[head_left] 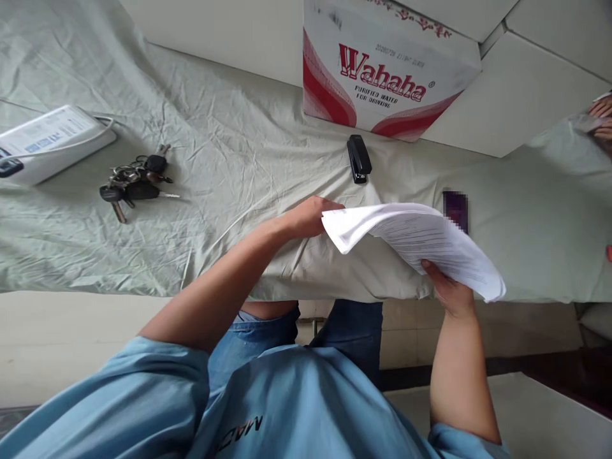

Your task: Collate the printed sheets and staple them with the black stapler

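Note:
I hold a stack of printed white paper sheets (421, 242) above the near edge of a table covered with a pale green cloth (215, 191). My left hand (308, 217) grips the stack's left corner. My right hand (452, 293) supports it from below at the right, thumb on top. The sheets sag and tilt down to the right. A black stapler (358, 159) lies on the cloth just beyond the stack.
A red-and-white Wahaba water carton (387, 70) stands behind the stapler. A bunch of keys (134, 182) and a white box with a cable (48, 143) lie at the left. Another person's fingers (601, 118) show at the far right edge.

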Available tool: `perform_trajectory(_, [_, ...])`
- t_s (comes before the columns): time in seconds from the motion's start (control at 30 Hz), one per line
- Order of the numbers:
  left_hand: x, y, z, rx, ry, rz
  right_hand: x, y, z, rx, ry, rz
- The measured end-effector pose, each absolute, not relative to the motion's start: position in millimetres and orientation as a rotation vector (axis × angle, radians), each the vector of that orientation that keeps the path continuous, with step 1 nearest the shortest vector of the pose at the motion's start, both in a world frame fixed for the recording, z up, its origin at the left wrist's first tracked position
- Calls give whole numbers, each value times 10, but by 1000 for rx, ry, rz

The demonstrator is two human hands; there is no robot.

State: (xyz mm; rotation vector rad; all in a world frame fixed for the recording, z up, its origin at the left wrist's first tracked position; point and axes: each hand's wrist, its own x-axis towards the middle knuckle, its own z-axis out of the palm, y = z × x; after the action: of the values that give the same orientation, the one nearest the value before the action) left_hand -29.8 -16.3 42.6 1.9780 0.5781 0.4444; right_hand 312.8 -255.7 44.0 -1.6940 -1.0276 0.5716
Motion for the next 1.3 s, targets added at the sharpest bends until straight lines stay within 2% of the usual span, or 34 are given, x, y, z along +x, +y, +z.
perform_trajectory(0.1, [-293,-111,622,2022,531,285,3115,-2593,430,-1699,-1027,605])
perform_trajectory(0.23, [-190,-9,749,1904,772,297,3061,-2643,392,-1715,-930,709])
perform_trajectory(0.53, [322,107,372,1257,980,690,2664,-2685,366,-1673,-497,771])
perform_trajectory(0.8, [320,151,265,1300,853,670,2624,-2649,328,-1674,-657,460])
perform_trajectory(1.1, [265,144,336,967,718,754,2369,-2609,325,-1664,-686,275])
perform_trajectory(1.3, [309,134,440,926,716,633,2166,-2469,346,-1668,-637,234])
